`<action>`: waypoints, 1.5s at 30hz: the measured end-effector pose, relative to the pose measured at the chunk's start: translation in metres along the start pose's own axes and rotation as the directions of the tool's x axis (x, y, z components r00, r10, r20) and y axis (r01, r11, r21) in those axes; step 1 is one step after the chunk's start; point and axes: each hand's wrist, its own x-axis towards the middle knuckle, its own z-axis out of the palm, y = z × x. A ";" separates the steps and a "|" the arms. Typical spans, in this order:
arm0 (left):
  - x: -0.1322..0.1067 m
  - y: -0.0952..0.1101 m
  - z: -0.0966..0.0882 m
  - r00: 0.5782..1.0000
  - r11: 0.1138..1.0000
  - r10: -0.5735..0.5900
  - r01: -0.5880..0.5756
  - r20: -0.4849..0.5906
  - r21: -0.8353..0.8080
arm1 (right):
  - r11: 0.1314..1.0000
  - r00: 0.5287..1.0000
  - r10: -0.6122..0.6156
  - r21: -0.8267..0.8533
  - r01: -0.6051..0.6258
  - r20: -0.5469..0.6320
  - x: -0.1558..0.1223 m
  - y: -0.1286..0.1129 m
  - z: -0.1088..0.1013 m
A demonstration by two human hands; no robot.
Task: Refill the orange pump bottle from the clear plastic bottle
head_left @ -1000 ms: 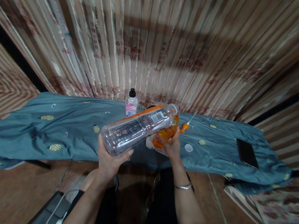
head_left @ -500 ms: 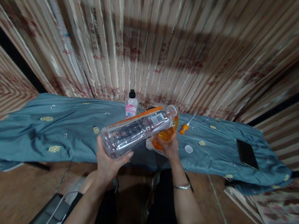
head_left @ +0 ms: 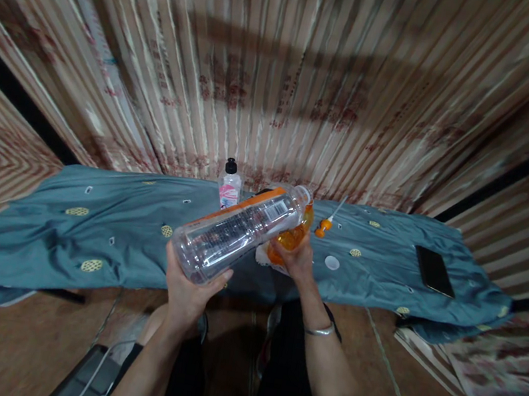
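- Pleated curtain fills the background, beige striped with dark red printing, with slanting black poles at either side.
- Brown floor with pale seam lines shows below.
- Long table, spread with a rumpled blue-green cloth bearing yellow patterned ovals, crosses the middle.
- Dark-clad legs of the seated person come up to its near edge.
- Large clear bottle with an orange-edged label is held aslant above the table's middle, base toward the person, uncapped neck up and to the right at the top of the orange bottle; whether the two touch cannot be told.
- Left hand grips the clear bottle around its base, thumb along the near side.
- Right hand is closed around the orange bottle, which stands slightly tilted over some whitish material.
- Black phone lies flat toward the table's right end.
- Small clear bottle, black-topped with a pink label, stands behind the large one.
- Orange pump top with a pale tube lies just beyond the right hand.
- Silvery bracelet circles the right forearm.
- White disc lies near the right hand.
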 end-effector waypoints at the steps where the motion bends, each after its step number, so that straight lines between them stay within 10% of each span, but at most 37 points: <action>1: 0.000 -0.001 0.000 1.000 1.000 0.005 -0.005 -0.001 0.003 | 1.000 1.000 -0.003 0.004 0.003 -0.002 0.000 0.000 0.000; 45: 0.001 0.000 -0.003 0.999 0.999 0.033 -0.034 0.034 0.023 | 0.999 1.000 0.006 -0.037 -0.006 -0.006 0.001 0.006 0.003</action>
